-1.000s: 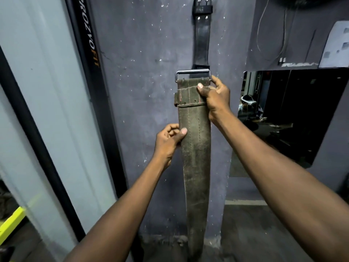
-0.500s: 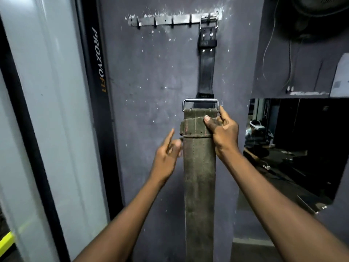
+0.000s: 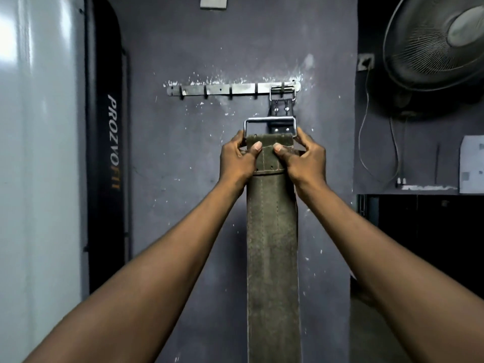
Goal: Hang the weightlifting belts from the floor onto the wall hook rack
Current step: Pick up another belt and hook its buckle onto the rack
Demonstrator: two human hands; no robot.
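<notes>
Largely hiding the black belt [image 3: 280, 110], both hands' fingers [image 3: 238, 139] pinch the green belt [image 3: 272, 231].

Held belt [image 3: 272, 231] below hook rack [image 3: 230, 89], hung belt [image 3: 281, 107] behind, fan [image 3: 434, 40] right

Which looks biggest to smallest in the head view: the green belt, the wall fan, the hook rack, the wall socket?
1. Green belt, though nearest the camera.
2. Wall fan, partly cut off.
3. Hook rack.
4. Wall socket.
</notes>
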